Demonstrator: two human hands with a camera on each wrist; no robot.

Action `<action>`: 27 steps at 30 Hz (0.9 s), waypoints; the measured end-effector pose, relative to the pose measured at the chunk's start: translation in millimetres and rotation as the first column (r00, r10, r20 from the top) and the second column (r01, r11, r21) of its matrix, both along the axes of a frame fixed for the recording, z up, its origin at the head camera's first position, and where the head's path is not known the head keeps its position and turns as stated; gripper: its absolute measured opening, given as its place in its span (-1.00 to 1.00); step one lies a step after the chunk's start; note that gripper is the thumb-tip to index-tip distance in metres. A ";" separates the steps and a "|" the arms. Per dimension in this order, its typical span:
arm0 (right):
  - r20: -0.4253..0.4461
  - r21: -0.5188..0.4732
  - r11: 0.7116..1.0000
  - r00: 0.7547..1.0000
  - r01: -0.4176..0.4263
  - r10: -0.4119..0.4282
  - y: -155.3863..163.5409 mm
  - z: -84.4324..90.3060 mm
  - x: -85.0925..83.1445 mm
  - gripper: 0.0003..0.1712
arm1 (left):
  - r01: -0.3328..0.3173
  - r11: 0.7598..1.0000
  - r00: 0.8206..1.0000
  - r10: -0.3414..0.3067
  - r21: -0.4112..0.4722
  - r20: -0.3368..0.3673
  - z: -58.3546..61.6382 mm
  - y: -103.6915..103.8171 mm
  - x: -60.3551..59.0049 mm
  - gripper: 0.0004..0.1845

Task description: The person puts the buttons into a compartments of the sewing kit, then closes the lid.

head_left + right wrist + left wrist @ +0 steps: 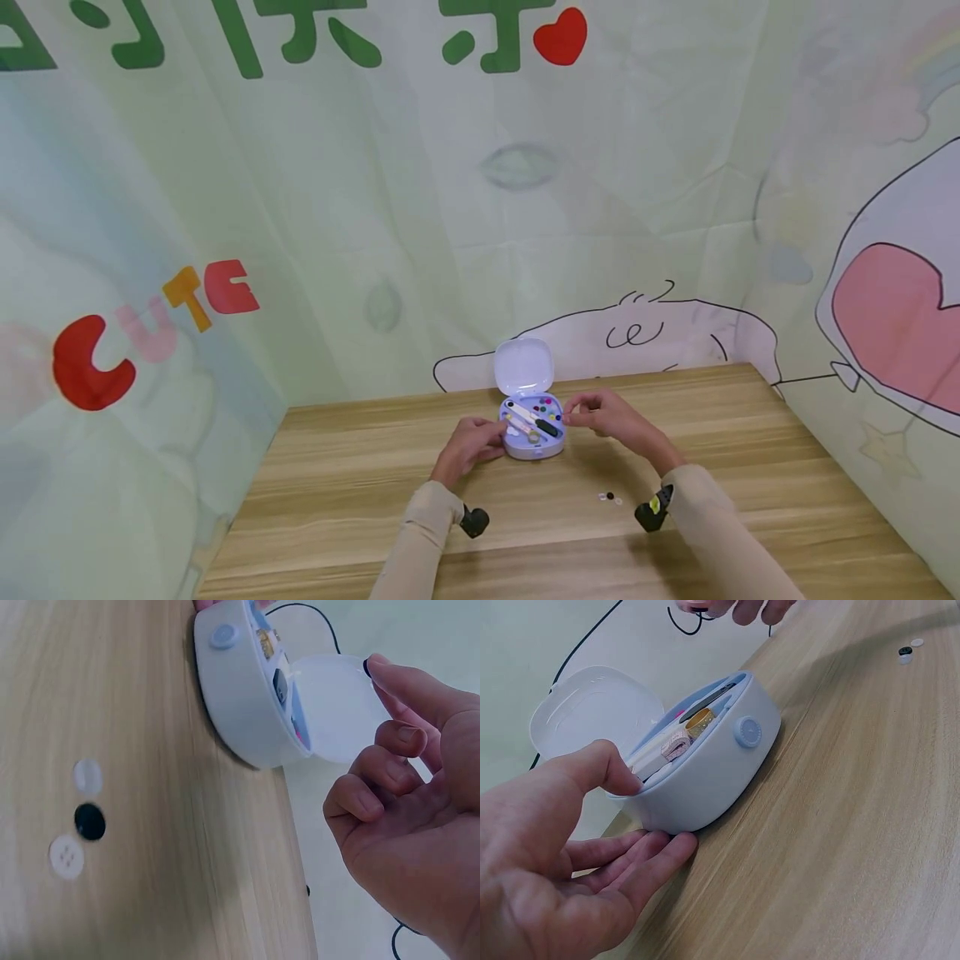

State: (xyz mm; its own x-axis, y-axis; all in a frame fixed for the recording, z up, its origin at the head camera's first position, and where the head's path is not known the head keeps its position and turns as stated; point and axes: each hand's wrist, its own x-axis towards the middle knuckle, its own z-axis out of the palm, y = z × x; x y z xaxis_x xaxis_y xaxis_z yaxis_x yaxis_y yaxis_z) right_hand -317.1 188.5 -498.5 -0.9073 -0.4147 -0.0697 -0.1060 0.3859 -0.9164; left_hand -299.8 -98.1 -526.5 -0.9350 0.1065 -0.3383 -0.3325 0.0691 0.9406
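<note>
A white and pale-blue sewing box (533, 451) stands on the table with its lid (524, 367) raised at the back. Inside lie a rolled tape measure (676, 743), a gold thimble (700, 722), a black-handled tool (547, 427) and several coloured buttons (542, 408). My left hand (562, 832) grips the box's left end, thumb over the rim and fingers low against the outer wall. Just off the right side of the box, my right hand (611, 416) pinches a small black button (367, 668) between thumb and index finger, its other fingers curled.
Two pale buttons (66, 857) and a dark button (90, 821) lie on the wooden table (360, 492), in front of the box to the right. A printed cloth backdrop (375, 208) hangs behind the table's far edge.
</note>
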 end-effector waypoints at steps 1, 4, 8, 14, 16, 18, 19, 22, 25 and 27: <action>0.000 -0.009 1.000 1.000 -0.001 0.001 -1.7 0.7 -1.2 -0.76 | -0.002 1.000 1.000 0.002 0.001 0.002 0.4 0.1 0.3 -0.61; 0.003 -0.035 0.999 1.000 0.002 -0.002 -6.5 2.1 -4.7 -0.75 | -0.005 1.000 1.000 0.005 0.010 -0.002 1.5 0.4 0.8 -0.62; 0.031 -0.071 0.997 0.999 0.028 -0.026 -12.8 2.8 -8.8 -0.73 | -0.002 1.000 1.000 0.003 0.027 -0.016 1.7 0.8 1.5 -0.66; 0.108 -0.086 0.989 0.988 0.121 -0.111 -22.5 0.3 -17.3 -0.71 | 0.005 0.999 0.999 -0.004 0.042 -0.032 0.4 1.2 1.5 -0.68; 0.118 -0.098 0.984 0.984 0.148 -0.136 -25.4 -1.6 -20.3 -0.74 | 0.006 0.999 1.000 -0.005 0.040 -0.030 0.7 0.8 1.6 -0.67; 0.132 -0.121 0.977 0.978 0.177 -0.161 -28.2 -3.7 -22.8 -0.77 | 0.006 0.999 1.000 -0.005 0.036 -0.026 1.1 0.4 1.8 -0.66; 0.139 -0.132 0.973 0.975 0.190 -0.172 -29.7 -4.6 -23.9 -0.79 | 0.005 0.999 1.000 -0.004 0.035 -0.023 1.5 0.2 2.0 -0.65; 0.166 -0.157 0.959 0.964 0.236 -0.210 -34.2 -6.3 -26.0 -0.80 | 0.006 0.999 1.000 -0.005 0.034 -0.021 2.4 0.0 2.5 -0.65; 0.182 -0.159 0.949 0.953 0.271 -0.242 -38.1 -7.2 -27.1 -0.78 | 0.010 0.999 1.000 -0.009 0.041 -0.023 2.6 -0.1 3.1 -0.66; 0.191 -0.156 0.945 0.947 0.288 -0.257 -40.3 -7.7 -27.4 -0.77 | 0.011 0.999 1.000 -0.010 0.042 -0.024 2.6 -0.4 3.5 -0.67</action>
